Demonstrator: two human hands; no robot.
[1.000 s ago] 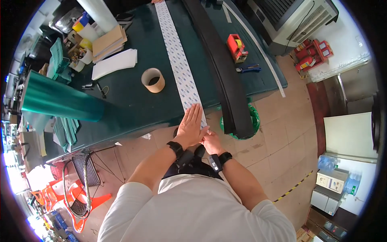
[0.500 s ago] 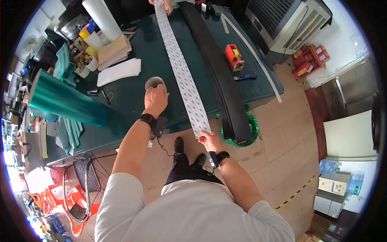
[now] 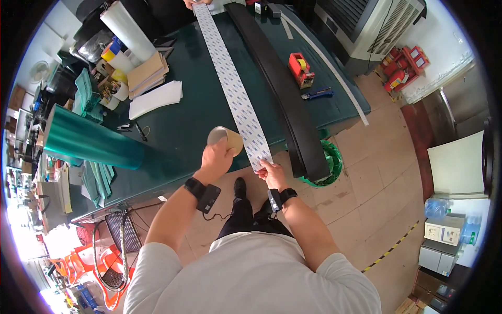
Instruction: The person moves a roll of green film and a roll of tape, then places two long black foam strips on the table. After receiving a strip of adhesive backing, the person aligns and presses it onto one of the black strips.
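My left hand (image 3: pixel 216 158) grips a short tan roll (image 3: pixel 234 140) with a hollow middle. It is tilted at the table's near edge, close to the left side of a long white strip (image 3: pixel 234 94) printed with small blue marks. The strip's near end is pinched in my right hand (image 3: pixel 273 175), just past the table edge. Another person's hands (image 3: pixel 198 2) are at the strip's far end, only partly in view. Right of the strip lies a long black folded length of material (image 3: pixel 277 94), overhanging the near edge.
On the green table (image 3: pixel 180 131) a large green roll (image 3: pixel 91 138) lies at left, near white paper sheets (image 3: pixel 155 99). A red tape dispenser (image 3: pixel 301 70) and a blue cutter (image 3: pixel 318 93) sit at right. Below stands a green bin (image 3: pixel 334 162); an air cooler (image 3: pixel 361 31) is beyond.
My left hand has brought the tan roll nearer to me and rightward, tipping it beside the strip. My right hand still pinches the strip's near end. The other person's hands have shifted slightly up and left.
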